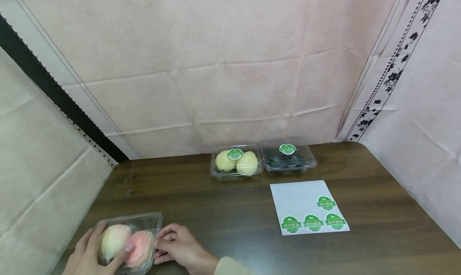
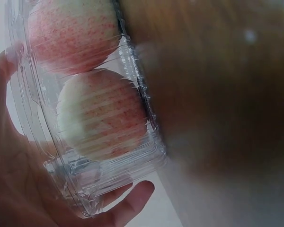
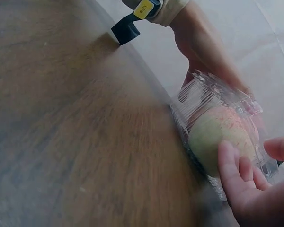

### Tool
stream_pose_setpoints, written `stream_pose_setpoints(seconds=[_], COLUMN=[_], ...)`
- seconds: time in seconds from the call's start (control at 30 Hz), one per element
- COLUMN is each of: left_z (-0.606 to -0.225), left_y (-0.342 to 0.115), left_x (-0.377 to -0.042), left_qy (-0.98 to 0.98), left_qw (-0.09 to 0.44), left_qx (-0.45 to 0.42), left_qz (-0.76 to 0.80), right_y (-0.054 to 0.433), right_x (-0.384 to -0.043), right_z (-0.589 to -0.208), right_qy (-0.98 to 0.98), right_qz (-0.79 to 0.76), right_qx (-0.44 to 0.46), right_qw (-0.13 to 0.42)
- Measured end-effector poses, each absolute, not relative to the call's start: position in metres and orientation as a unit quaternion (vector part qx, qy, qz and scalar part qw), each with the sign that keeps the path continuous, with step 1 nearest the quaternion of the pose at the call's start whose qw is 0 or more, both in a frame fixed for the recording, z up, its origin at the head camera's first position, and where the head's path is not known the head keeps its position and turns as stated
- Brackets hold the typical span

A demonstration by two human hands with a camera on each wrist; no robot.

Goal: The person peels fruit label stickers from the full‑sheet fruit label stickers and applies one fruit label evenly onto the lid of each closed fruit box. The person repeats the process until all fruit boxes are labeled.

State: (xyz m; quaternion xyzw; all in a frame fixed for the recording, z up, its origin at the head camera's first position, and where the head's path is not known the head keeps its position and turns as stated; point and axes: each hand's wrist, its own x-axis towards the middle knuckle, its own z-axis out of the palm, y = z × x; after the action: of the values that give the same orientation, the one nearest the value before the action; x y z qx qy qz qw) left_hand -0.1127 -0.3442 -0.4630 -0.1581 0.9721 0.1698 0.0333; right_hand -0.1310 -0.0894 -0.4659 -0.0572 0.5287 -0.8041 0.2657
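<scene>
The clear box [image 1: 153, 219] with two pink-flushed fruits [image 1: 142, 243] is at the near left of the desk [image 1: 216, 203], close in front of the person; whether its base rests fully on the wood, I cannot tell. The left hand [image 1: 88, 257] grips it from the far side, thumb across the lid, probably to steady such light plastic. The right hand [image 1: 183, 245] has bent fingers against the opposite rim, as if to brace it; whether they pinch the edge, I cannot tell. Farther back, a box of pale fruits [image 1: 216, 173] and a box with dark contents [image 1: 307, 163] stand side by side near the back edge, each bearing a green label, apparently parked there to leave working room in front. A white sheet [image 1: 293, 199] with four green stickers [image 1: 313, 223] lies before them, likely placed for the right hand's reach. The brown desk has a dull sheen, and creased pale cloth [image 1: 230, 87] hangs around it, with a floral strip [image 1: 392, 75] on the right.
</scene>
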Motion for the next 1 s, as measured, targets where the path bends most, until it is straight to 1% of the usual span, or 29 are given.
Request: stream_pose_setpoints(seconds=[0.1,0.23,0.5,0.7,0.93,1.0], left_z=[-0.457,-0.453,-0.457,-0.457,-0.448,-0.447], left_y=[-0.342,-0.339,-0.34,-0.339,-0.341,-0.343], left_x=[-0.114,-0.115,-0.115,-0.112,-0.109,-0.108], left_qy=[0.975,0.979,0.979,0.98,0.979,0.978], left_qw=[0.045,0.04,0.055,0.041,0.057,0.048], left_qx=[-0.143,-0.134,-0.137,-0.138,-0.111,-0.102], left_qz=[0.162,0.151,0.138,0.139,0.163,0.178], right_y=[-0.089,-0.088,-0.089,-0.088,-0.086,-0.085], right_x=[-0.132,-0.132,-0.131,-0.13,-0.131,-0.131], right_z=[-0.465,-0.464,-0.465,-0.465,-0.466,-0.466], right_qy=[0.519,0.513,0.514,0.51,0.507,0.503], right_qz=[-0.811,-0.814,-0.815,-0.817,-0.817,-0.819], right_qx=[-0.062,-0.068,-0.058,-0.058,-0.064,-0.065], right_qw=[0.263,0.264,0.263,0.263,0.266,0.269])
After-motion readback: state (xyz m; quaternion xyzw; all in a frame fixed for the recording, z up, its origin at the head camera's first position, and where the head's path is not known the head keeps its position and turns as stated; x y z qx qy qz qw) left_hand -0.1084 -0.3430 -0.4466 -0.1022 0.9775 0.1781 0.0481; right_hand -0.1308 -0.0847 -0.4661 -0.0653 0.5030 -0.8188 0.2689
